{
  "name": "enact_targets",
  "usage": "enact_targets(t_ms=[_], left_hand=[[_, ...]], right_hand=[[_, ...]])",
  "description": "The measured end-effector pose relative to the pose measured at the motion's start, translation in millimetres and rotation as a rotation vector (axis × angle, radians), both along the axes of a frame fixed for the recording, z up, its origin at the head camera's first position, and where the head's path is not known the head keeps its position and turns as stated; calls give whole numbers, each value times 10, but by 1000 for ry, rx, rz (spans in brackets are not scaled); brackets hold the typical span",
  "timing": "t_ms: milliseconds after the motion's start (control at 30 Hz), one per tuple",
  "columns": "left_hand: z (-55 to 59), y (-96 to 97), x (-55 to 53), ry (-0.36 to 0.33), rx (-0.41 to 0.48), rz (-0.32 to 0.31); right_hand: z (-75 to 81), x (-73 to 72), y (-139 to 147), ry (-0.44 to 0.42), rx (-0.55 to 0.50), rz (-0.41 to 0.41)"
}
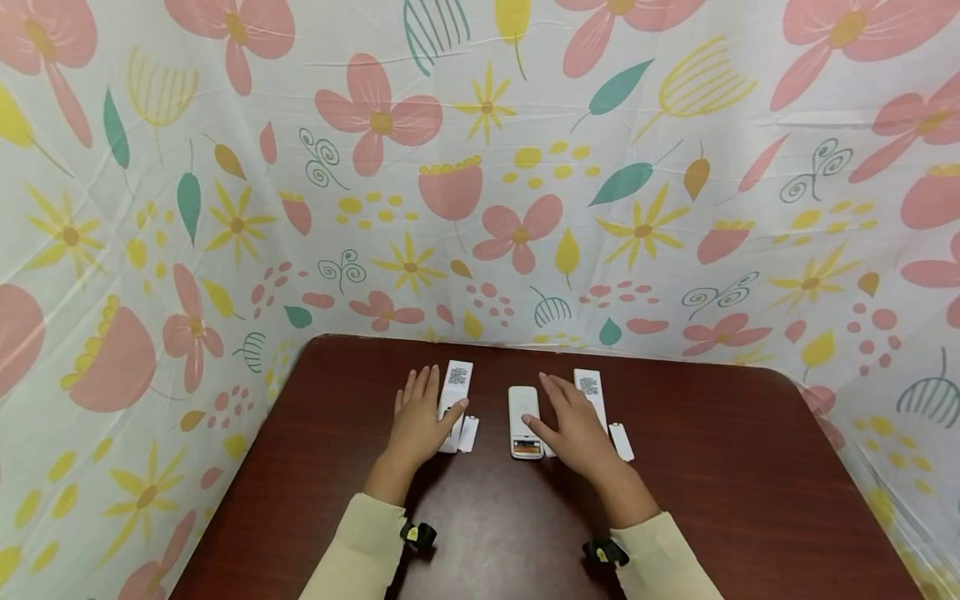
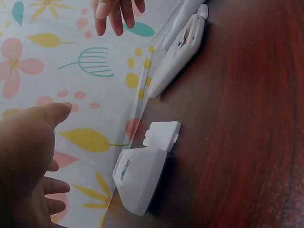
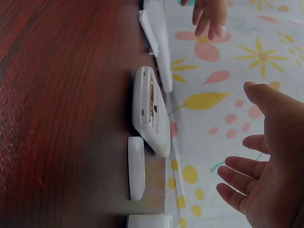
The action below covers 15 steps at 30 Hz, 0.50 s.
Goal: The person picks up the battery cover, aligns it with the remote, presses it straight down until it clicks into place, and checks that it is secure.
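Grip status: left hand (image 1: 420,421) and right hand (image 1: 576,427) released. Steady middle remote (image 1: 521,407) flat on tabletop (image 1: 480,517); keep its uncovered battery compartment (image 1: 527,447) upward.

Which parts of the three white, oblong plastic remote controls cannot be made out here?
- Head view: the lower end of the rightmost remote, hidden by the right hand.
- Head view: the small white plastic cover beside the middle remote, mostly hidden by that hand.
- Head view: the black print on the leftmost remote, too small to read.
- Right wrist view: that rightmost remote, cut by the bottom edge.
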<state>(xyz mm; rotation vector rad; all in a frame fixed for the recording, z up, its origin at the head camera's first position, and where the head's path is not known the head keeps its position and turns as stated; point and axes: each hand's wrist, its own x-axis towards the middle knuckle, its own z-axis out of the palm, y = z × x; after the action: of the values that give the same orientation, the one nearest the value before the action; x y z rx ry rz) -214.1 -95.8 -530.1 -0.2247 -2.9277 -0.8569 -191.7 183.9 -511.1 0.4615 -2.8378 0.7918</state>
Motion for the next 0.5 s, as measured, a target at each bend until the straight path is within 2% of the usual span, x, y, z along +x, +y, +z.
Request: enact_targets(t_ms=[500], left_hand=[[-90,-26,49,8,50,41]], right_hand=[[-61,48,-118,-8,-22,34]])
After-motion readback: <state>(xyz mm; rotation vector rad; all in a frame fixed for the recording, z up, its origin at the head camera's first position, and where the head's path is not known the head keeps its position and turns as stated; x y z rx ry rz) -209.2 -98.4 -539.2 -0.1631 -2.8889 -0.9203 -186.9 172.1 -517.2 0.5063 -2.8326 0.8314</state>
